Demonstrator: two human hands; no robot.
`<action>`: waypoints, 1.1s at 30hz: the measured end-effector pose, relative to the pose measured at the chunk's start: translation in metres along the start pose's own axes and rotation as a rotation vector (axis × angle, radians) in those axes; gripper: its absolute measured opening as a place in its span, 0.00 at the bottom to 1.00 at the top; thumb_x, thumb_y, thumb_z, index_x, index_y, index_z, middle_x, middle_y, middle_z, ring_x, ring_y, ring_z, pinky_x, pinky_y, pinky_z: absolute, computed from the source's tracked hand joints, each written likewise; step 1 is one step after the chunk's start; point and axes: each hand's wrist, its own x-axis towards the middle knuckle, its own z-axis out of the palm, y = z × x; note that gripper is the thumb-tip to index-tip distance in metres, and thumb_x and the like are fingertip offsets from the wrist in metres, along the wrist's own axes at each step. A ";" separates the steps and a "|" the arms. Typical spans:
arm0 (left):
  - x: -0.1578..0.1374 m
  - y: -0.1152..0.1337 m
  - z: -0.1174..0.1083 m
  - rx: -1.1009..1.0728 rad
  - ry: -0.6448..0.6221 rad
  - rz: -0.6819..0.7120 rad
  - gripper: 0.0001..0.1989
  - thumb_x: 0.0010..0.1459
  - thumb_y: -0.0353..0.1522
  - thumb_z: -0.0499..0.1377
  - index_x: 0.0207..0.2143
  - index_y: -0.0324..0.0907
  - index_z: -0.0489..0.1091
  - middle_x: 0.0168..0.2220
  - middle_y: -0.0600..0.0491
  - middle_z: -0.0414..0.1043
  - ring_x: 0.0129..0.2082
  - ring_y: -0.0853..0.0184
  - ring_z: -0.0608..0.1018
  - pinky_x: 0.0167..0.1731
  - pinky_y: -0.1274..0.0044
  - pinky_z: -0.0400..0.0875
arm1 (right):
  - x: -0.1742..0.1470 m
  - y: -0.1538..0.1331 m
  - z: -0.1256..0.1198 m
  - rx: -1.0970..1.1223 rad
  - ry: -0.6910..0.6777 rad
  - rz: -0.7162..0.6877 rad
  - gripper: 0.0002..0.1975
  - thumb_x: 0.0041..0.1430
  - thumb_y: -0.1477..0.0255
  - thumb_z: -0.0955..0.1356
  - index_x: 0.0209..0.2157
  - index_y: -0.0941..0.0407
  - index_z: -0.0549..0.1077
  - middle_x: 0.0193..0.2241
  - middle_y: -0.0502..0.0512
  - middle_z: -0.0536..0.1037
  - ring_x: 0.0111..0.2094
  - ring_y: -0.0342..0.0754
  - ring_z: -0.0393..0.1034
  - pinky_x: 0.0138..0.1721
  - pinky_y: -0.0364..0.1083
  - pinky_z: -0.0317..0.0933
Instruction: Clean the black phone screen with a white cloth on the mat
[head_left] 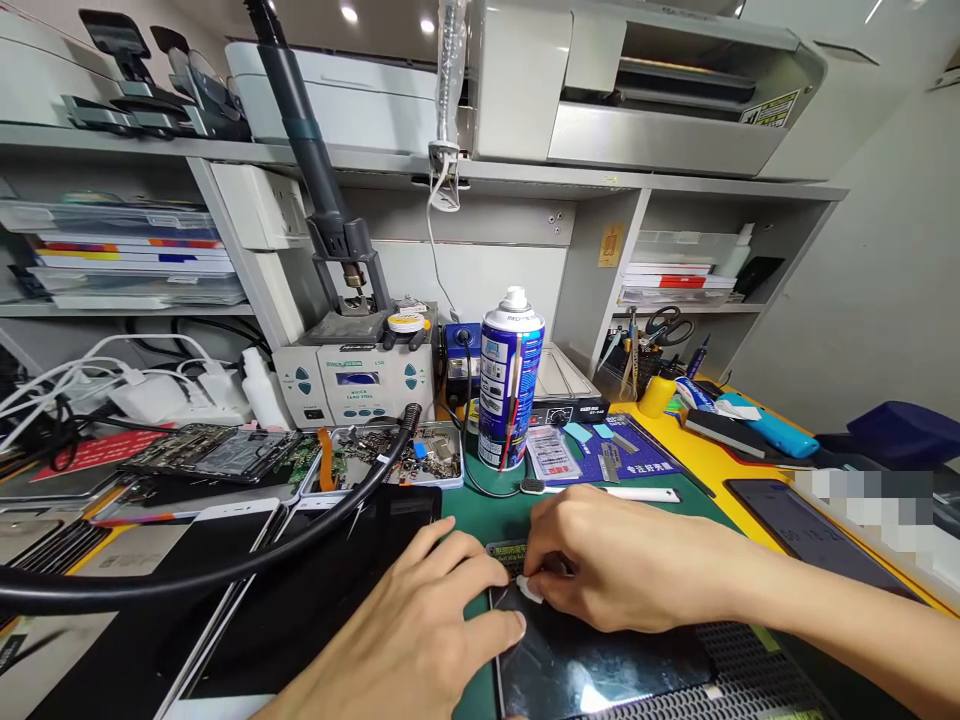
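A glossy black screen panel [592, 660] lies on a dark perforated mat [742, 650] in front of me. My right hand [600, 560] pinches a small white wad [529, 588], perhaps tissue or cloth, against the panel's upper left corner. To the left, my left hand [442, 610] has its fingers spread, with the thumb at the panel's left edge and the index fingertip near the corner. Nothing shows in its grasp.
A blue spray can [511, 385] stands behind my hands, beside a tray of small parts [442, 475]. A black hose [225, 590] arcs across the left side, over several dark panels. The soldering station [360, 375] stands behind; a phone [810, 530] lies right.
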 end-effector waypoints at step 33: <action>-0.003 -0.023 0.041 -0.056 0.322 0.173 0.13 0.52 0.34 0.62 0.41 0.53 0.77 0.42 0.60 0.79 0.40 0.64 0.79 0.48 0.72 0.69 | -0.063 0.037 -0.017 0.197 -0.036 0.462 0.06 0.56 0.69 0.71 0.32 0.56 0.80 0.24 0.48 0.77 0.23 0.42 0.66 0.21 0.38 0.55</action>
